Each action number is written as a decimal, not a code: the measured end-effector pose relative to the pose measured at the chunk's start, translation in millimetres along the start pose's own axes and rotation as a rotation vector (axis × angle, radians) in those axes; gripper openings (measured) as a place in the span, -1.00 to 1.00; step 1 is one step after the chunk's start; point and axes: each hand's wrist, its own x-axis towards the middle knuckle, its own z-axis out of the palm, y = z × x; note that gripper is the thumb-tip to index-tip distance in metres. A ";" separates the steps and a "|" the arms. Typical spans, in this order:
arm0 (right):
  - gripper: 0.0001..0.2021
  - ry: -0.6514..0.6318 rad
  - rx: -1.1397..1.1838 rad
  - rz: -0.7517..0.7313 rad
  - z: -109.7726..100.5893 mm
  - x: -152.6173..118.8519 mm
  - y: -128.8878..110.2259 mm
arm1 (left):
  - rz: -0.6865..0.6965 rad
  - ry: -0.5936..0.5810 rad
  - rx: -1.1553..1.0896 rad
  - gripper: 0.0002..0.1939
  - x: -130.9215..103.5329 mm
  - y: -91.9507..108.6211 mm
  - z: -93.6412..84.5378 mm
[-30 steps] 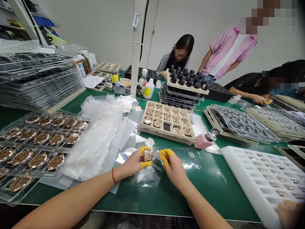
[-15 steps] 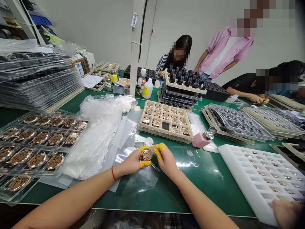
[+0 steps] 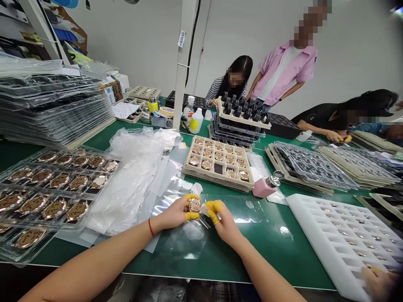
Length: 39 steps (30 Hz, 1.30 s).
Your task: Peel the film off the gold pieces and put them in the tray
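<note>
My left hand [image 3: 176, 213], with yellow finger cots on thumb and fingertips, grips a rose-gold watch case [image 3: 194, 205] whose printed back faces up. My right hand [image 3: 222, 220], also in yellow finger cots, pinches a small white wipe [image 3: 205, 209] just right of the case. Thin metal tweezers [image 3: 205, 223] show between the hands; I cannot tell whether either hand holds them. Under both hands lies a clear plastic sheet [image 3: 176, 256]. Ahead, a beige tray [image 3: 217, 179] holds several similar cases, with one dark slot bare.
Clear trays of watch cases [image 3: 75, 226] and plastic bags [image 3: 126, 188] lie left. A pink pump bottle [image 3: 262, 187] stands right of the beige tray. Farther right, another person's hand [image 3: 378, 281] touches a white foam tray [image 3: 315, 235]. Co-workers sit and stand beyond.
My right hand has drawn back a little to the right, away from the watch case, and the white wipe shows more plainly. The left hand stays nearly in place.
</note>
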 end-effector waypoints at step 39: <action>-0.68 0.244 0.277 0.288 4.3 96.2 -6.1 | 0.073 0.139 -0.044 -0.27 0.4 -5.6 -0.1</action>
